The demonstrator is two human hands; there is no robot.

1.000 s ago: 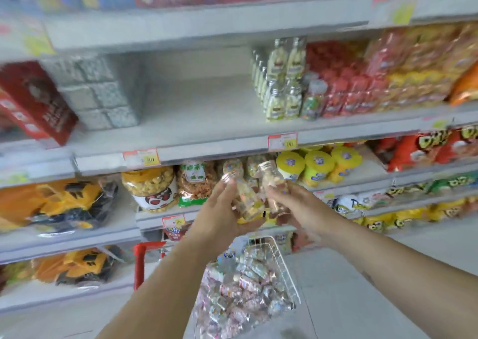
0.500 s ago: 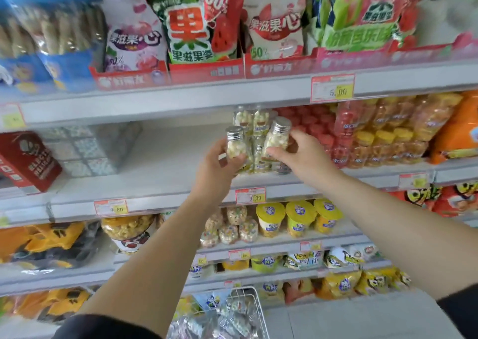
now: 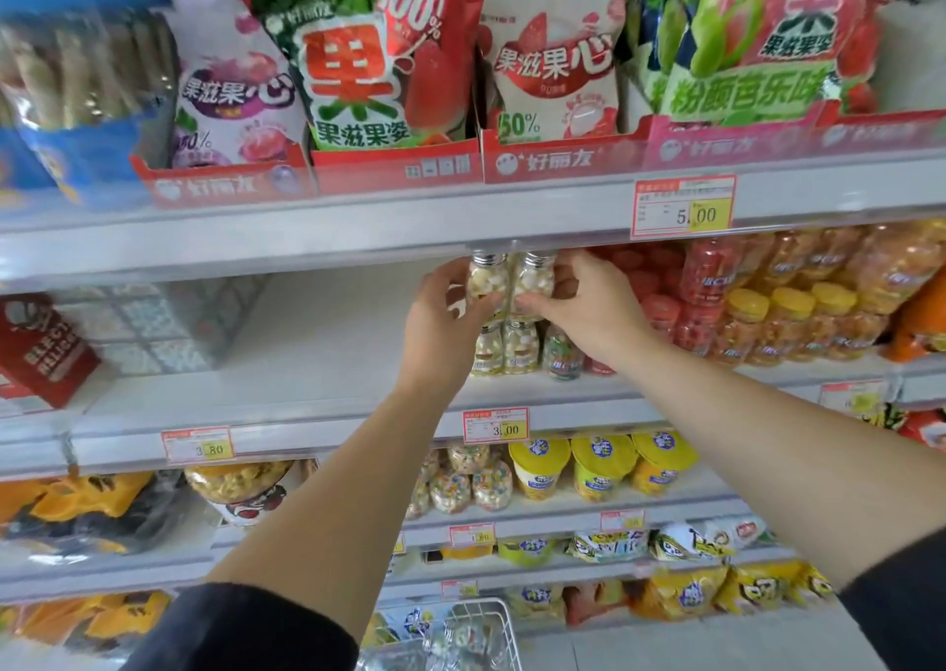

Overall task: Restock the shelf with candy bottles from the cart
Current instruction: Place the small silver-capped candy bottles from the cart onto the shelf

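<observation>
My left hand (image 3: 439, 312) grips a clear candy bottle (image 3: 485, 284) with a silver cap, filled with pale candies. My right hand (image 3: 588, 307) grips a second such bottle (image 3: 532, 281) right beside it. Both bottles are upright, held side by side on top of a lower row of like candy bottles (image 3: 504, 348) that stand on the white middle shelf (image 3: 286, 389). Their caps almost reach the underside of the shelf above. The wire cart (image 3: 476, 634) with more bottles shows at the bottom edge, between my forearms.
Red and yellow capped jars (image 3: 757, 322) fill the shelf right of the bottles. A red carton (image 3: 41, 348) and a patterned box (image 3: 169, 322) stand at the left, with bare shelf between. Snack bags (image 3: 368, 56) sit above, cups and jars (image 3: 588, 465) below.
Both hands rose from the cart to the middle shelf with a bottle each, then pushed inward and up, setting the bottles onto the lower row. The camera tilted upward.
</observation>
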